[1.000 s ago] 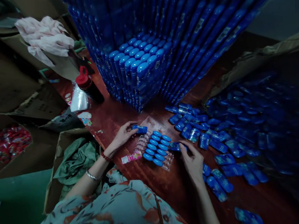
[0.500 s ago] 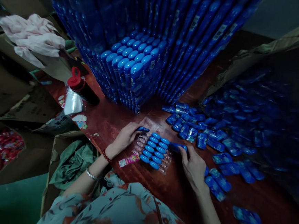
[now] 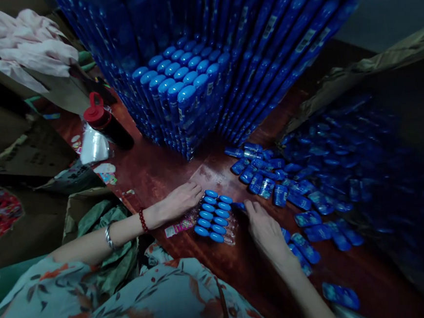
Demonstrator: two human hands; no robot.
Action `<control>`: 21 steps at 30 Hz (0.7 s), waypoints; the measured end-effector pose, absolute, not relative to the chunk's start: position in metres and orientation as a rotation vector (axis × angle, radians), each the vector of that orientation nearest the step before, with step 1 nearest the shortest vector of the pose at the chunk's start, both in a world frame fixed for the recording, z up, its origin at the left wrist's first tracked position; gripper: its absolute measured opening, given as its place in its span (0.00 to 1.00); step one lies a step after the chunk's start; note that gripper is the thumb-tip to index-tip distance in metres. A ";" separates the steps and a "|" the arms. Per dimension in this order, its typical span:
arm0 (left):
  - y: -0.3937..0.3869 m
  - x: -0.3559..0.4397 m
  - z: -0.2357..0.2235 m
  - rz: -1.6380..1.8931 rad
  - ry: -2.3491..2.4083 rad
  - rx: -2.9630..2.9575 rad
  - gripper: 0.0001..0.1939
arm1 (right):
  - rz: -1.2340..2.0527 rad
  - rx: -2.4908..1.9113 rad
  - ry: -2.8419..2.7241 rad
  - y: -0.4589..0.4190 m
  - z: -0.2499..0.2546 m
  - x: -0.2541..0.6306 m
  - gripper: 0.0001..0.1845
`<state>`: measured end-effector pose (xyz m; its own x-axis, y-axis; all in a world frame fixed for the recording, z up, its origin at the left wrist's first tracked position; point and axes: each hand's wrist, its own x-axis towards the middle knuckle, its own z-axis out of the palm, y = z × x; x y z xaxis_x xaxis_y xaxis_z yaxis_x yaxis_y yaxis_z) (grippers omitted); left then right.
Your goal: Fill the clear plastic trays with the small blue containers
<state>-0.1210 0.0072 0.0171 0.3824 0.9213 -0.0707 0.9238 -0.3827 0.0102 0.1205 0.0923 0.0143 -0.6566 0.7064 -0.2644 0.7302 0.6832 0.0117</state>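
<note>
Here, ten blue packs (image 3: 213,213) between two hands (image 3: 180,198).

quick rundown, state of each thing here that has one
clear plastic tray: flat on the table, mostly filled with blue packs
left hand: laid flat at the tray's edge
right hand: fingertips on a blue pack
red-capped dark bottle: upright, cap on
</note>
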 end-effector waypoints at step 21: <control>0.046 -0.123 0.038 0.677 1.849 1.948 0.14 | -0.107 1.347 2.517 0.158 0.031 0.102 0.23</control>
